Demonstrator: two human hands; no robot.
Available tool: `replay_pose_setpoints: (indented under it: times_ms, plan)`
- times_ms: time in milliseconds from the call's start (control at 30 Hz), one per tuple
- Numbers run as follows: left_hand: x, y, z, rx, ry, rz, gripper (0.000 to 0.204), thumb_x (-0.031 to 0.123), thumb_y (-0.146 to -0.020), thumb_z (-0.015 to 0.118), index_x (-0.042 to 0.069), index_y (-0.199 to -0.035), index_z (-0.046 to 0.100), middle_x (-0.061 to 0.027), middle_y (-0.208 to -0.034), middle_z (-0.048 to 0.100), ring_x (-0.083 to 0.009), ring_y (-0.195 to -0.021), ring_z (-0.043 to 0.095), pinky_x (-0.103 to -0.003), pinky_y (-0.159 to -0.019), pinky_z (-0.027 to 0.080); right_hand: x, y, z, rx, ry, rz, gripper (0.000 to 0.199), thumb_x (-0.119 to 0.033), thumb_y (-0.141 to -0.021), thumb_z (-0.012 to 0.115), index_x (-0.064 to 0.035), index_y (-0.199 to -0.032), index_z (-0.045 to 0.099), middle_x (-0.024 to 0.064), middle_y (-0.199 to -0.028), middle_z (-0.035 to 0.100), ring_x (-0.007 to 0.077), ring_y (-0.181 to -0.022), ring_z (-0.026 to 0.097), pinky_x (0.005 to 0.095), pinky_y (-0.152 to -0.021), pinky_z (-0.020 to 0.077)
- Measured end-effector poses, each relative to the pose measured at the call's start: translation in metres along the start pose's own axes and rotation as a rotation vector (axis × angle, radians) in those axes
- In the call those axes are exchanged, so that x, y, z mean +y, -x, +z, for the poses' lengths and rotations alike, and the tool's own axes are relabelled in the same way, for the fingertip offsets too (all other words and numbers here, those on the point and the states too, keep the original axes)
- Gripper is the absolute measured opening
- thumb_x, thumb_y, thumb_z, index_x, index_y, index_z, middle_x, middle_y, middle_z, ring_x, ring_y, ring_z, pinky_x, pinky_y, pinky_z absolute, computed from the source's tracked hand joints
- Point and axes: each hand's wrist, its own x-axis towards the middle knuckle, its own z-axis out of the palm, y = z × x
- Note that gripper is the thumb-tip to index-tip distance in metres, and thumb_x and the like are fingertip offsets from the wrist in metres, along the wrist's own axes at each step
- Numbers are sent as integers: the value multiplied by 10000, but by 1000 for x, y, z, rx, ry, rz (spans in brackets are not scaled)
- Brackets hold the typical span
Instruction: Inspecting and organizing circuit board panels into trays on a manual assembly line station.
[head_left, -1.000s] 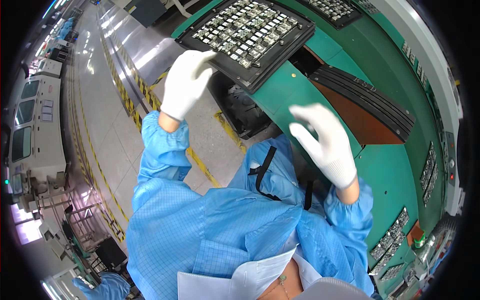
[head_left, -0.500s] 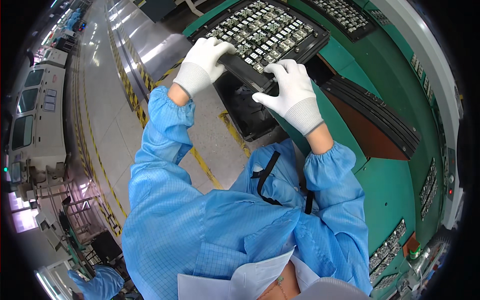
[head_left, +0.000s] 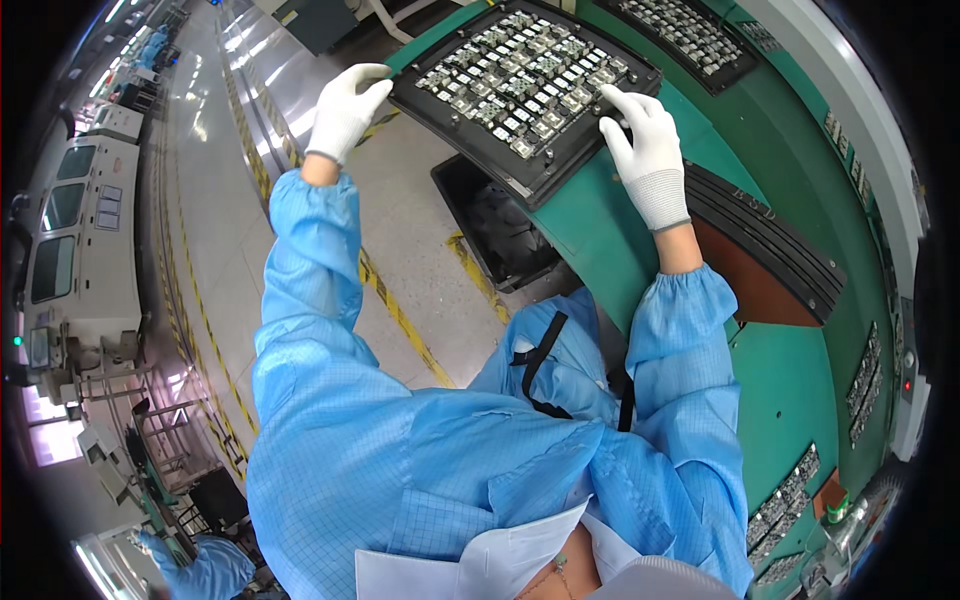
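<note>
The black tray (head_left: 465, 138) lay at the far end of the green bench (head_left: 780, 380), its near corner out past the bench's edge. Small silver, white and dark parts (head_left: 515, 75) sat on it in close rows, inside a bare black border

The left hand (head_left: 342, 118), in a white glove, was at the tray's left corner, its thumb and fingers apart with their tips just beside the rim; whether they touched it could not be told. The right hand (head_left: 652, 150), gloved alike, reached the tray's right edge, forefinger and thumb apart, the fingertips over the border. Whether that grip was clamped on the edge could not be told

Just below the tray's near side, a black bin (head_left: 470, 225) with dark contents stood on the floor (head_left: 290, 280). To the right of the right hand stood a ridged black rack (head_left: 775, 238) with a brown side; beyond it, near the top, a second tray (head_left: 716, 86) held similar rows

Farther out, strips of parts (head_left: 782, 500) lay along the bench at lower right, and a white machine (head_left: 90, 220) with dark windows stood well apart at left
</note>
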Motion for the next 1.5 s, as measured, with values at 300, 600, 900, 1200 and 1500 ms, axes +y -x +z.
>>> replay_pose_setpoints:
  times_ms: [300, 600, 900, 1200, 1500]
  plan:
    - [-22, -42, 25, -111, -142, 23, 535, 404, -936, 677, -10, -1275, 678, -215, -1195, 725, -347, -1146, 682, -387, -1013, 506, -3, -4, 2, -84, 220, -120, 301, -147, -967, 634, -92, -1263, 644, 143, -1201, 629, 351, -1055, 598, 436, -944, 497]
    - [-15, -68, 17, -321, -415, 104, 453, 333, -927, 691, 4, -1237, 719, -188, -1152, 750, -321, -1065, 717, -382, -946, 534, 2, -2, 8, 11, 140, -110, 258, -131, -919, 702, -39, -1142, 610, 140, -1167, 619, 322, -1026, 597, 403, -914, 516]
    - [19, -132, 61, -374, -455, 177, 652, 561, -953, 629, -8, -1268, 682, -240, -1212, 706, -393, -1126, 675, -427, -990, 517, 4, -1, 3, -5, 118, -69, 260, -140, -921, 700, -35, -1145, 621, 137, -1178, 625, 322, -1026, 597, 399, -921, 512]
    - [29, -182, 102, -445, -858, 104, 439, 443, -965, 650, 39, -1092, 766, -191, -1061, 750, -373, -990, 720, -457, -897, 561, 1, 0, 4, 2, 136, -47, 266, -148, -908, 704, -37, -1138, 631, 142, -1191, 626, 322, -1024, 601, 412, -938, 500]
    - [38, -221, 142, -430, -809, 107, 618, 601, -979, 579, 54, -1228, 724, -200, -1193, 722, -393, -1112, 679, -460, -979, 528, -2, -2, 2, -15, 140, -28, 267, -159, -904, 708, -44, -1130, 627, 132, -1175, 617, 330, -1030, 591, 413, -938, 499]
